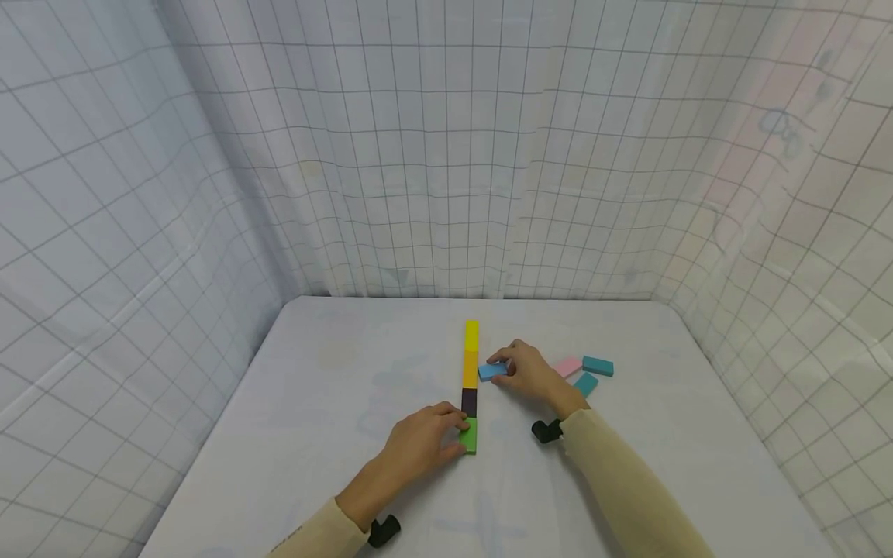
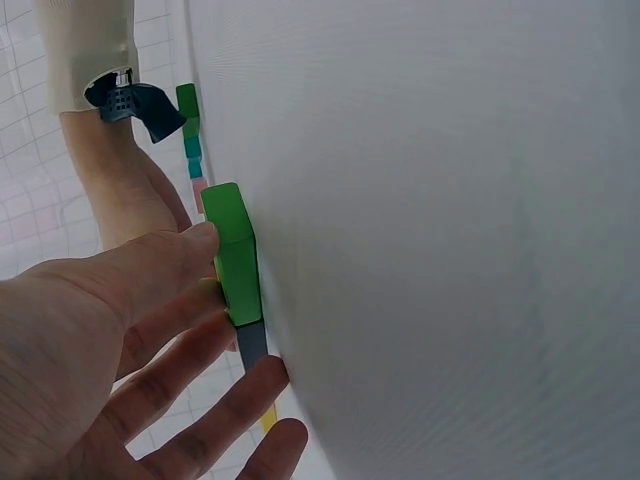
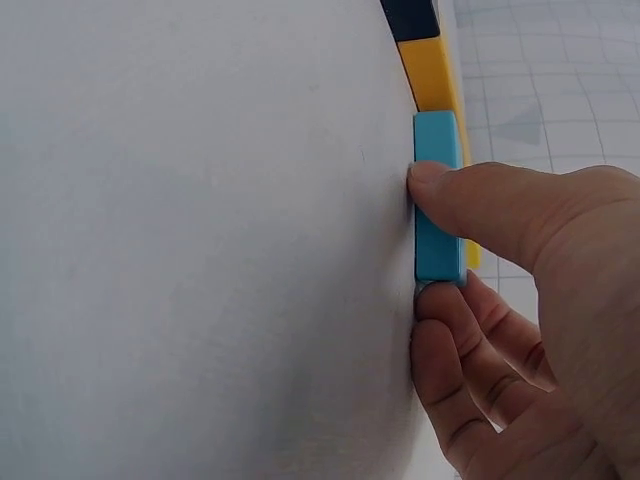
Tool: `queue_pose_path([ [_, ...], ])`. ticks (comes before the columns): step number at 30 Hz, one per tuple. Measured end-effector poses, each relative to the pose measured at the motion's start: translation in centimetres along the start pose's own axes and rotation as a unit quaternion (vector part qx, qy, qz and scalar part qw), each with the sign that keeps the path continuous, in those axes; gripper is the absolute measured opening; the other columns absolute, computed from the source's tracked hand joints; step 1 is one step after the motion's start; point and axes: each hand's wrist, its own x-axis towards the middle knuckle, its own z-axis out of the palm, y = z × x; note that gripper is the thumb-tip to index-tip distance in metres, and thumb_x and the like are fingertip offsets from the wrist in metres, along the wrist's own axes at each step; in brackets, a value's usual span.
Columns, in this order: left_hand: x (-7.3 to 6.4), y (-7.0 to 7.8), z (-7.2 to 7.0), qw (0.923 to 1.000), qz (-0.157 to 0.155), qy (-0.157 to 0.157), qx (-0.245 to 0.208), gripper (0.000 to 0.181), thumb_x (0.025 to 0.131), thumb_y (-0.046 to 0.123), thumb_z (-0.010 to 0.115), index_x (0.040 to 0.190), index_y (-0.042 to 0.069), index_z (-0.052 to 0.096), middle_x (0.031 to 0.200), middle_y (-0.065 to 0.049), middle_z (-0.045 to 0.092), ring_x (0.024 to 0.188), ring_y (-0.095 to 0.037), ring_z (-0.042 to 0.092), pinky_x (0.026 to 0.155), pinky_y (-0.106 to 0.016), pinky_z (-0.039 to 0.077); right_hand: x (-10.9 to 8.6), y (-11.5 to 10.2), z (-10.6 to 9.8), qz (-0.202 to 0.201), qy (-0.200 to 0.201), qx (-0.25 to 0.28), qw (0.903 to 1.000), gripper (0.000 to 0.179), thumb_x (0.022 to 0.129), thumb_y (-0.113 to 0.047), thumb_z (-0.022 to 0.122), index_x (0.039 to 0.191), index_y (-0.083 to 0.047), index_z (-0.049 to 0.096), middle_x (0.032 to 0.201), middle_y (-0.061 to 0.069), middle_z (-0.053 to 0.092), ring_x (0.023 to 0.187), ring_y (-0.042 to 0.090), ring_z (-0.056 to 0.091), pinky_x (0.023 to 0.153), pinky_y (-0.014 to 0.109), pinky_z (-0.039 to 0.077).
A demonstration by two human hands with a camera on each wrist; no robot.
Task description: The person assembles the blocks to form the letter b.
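Observation:
A straight row of blocks runs away from me in the head view: a green block (image 1: 469, 436) nearest, then a black block (image 1: 469, 402), an orange-yellow block (image 1: 470, 370) and a yellow block (image 1: 472, 335). My left hand (image 1: 421, 440) holds the green block, its thumb against one side in the left wrist view. My right hand (image 1: 533, 373) pinches a light blue block (image 3: 436, 215) between thumb and fingers. That block lies crosswise, its left end by the right side of the orange-yellow block.
Right of my right hand lie a pink block (image 1: 568, 366) and two teal blocks, one farther right (image 1: 598, 366) and one nearer (image 1: 586, 384). White grid-patterned cloth (image 1: 446, 155) walls the white table (image 1: 335, 403) at the back and sides.

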Motion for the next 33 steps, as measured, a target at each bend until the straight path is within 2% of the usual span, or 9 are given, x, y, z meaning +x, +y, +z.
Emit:
queue_pose_path([
  [20,0.2,-0.1,0.1,0.9998,-0.013,-0.008,-0.010,0.032,0.099,0.031,0.097,0.127,0.019,0.089,0.143,0.005,0.080,0.131,-0.021,0.079,0.108,-0.045,0.070,-1.2,-0.1,-1.1,-0.012,0.013,-0.017,0.9997,0.040,0.106,-0.020,0.089,0.145,-0.016,0.080,0.136,0.013,0.070,0.100,0.016,0.066,0.092,0.035,0.064],
  [27,0.1,-0.1,0.2,0.9998,-0.013,-0.012,-0.011,0.032,0.099,0.031,0.097,0.127,0.019,0.089,0.143,0.006,0.080,0.131,-0.021,0.079,0.109,-0.045,0.069,-1.7,0.3,-1.7,0.010,0.011,-0.024,0.9996,0.043,0.105,-0.026,0.090,0.147,-0.020,0.080,0.140,0.011,0.070,0.103,0.018,0.064,0.093,0.034,0.063],
  [33,0.1,-0.1,0.2,0.9997,-0.019,-0.015,-0.008,0.033,0.099,0.034,0.097,0.128,0.020,0.089,0.143,0.007,0.081,0.132,-0.020,0.079,0.110,-0.045,0.069,-2.5,0.9,-2.3,0.006,0.022,-0.031,0.9993,0.042,0.106,-0.026,0.089,0.147,-0.019,0.080,0.140,0.012,0.071,0.105,0.020,0.065,0.091,0.035,0.063],
])
